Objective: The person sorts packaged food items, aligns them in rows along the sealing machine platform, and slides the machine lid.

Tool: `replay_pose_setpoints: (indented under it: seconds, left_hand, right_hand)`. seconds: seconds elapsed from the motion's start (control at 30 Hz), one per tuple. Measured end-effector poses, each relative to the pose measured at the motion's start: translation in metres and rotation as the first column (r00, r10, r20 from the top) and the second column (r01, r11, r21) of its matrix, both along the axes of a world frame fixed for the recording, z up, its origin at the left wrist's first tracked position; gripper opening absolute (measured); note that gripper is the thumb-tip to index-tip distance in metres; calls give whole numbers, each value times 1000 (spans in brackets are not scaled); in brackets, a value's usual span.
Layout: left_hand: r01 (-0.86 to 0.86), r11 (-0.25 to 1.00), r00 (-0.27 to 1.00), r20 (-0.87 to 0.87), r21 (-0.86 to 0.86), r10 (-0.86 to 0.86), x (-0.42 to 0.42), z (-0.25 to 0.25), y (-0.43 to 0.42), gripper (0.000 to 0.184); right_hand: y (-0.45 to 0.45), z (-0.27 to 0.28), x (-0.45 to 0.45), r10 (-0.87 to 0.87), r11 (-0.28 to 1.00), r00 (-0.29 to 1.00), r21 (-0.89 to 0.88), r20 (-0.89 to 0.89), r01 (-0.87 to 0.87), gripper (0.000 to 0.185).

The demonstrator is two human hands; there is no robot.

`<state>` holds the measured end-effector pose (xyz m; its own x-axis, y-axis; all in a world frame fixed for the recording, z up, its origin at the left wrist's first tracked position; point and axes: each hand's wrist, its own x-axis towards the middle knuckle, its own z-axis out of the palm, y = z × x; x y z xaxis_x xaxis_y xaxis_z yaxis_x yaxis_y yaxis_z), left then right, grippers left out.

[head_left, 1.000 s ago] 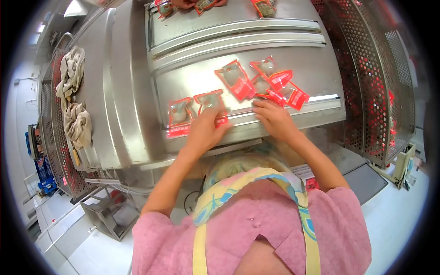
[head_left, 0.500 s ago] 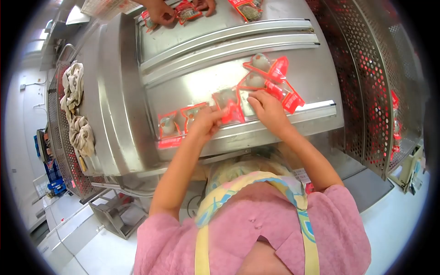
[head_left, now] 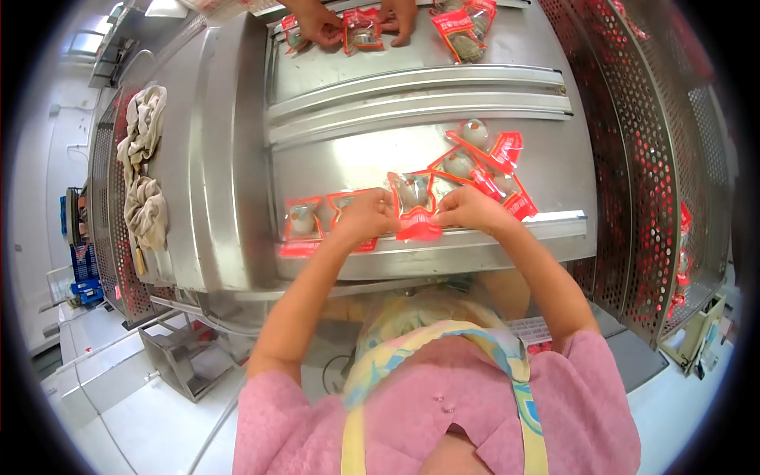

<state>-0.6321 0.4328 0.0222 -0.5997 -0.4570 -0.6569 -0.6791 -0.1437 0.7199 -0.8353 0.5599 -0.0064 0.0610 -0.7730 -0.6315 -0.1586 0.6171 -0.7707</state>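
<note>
A clear and red plastic egg pouch (head_left: 413, 191) with a pale, rounded egg inside lies at the near metal sealing bar. My left hand (head_left: 369, 218) pinches its lower left corner, and my right hand (head_left: 469, 209) pinches the lower right one. The pouch's red end lies over the bar. To the left, another egg pouch (head_left: 342, 204) is partly covered by my left hand, and an outer egg pouch (head_left: 303, 222) lies beside it along the same bar. Several loose pouches, among them one upper egg pouch (head_left: 475, 136), are heaped beyond my right hand.
Across the twin metal bars (head_left: 419, 91), a co-worker's hands (head_left: 323, 25) handle a similar pouch (head_left: 362, 32). More pouches (head_left: 467, 36) lie on that far side. Perforated metal walls (head_left: 633, 174) stand at right. Crumpled cloths (head_left: 145, 210) hang at left.
The middle pouch has been straightened, with its red end on the near bar. My right hand came down from the heap to its corner. The whole view has shifted slightly.
</note>
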Motion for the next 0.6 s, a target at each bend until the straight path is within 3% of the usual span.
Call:
replay_pose_setpoints:
  seconds: [0.07,0.17,0.23,0.33,0.47,0.53,0.6]
  left_hand:
    - [237,885,967,186,-401,-174,1,-1,5,35]
    - [333,667,937,315,-667,-152,-2,4,20,37]
    - [376,601,920,359,-705,-154,-2,0,25,39]
    - [430,566,894,420,-704,-157,-4,0,26,41]
    - [487,475,873,424,-733,-242,-4,-4,24,44]
    - [452,537,892,378,-713,-249,-1,-2,19,44]
    - [434,563,901,347,-703,-260,0,-2,14,45]
  right_hand:
    - [2,-2,8,-60,995,981,-89,-187,44,22]
    - [1,5,23,-100,993,912,-101,-397,65,21]
    - [1,14,34,-117,990,834,-127,-539,57,21]
    - [4,14,38,-82,992,826,-122,-557,16,21]
    - [13,-12,28,-172,963,922,-257,-348,83,18]
    - [14,-12,29,-232,950,927,-274,-295,151,16]
    - [9,-6,35,-248,954,885,-260,-395,151,16]
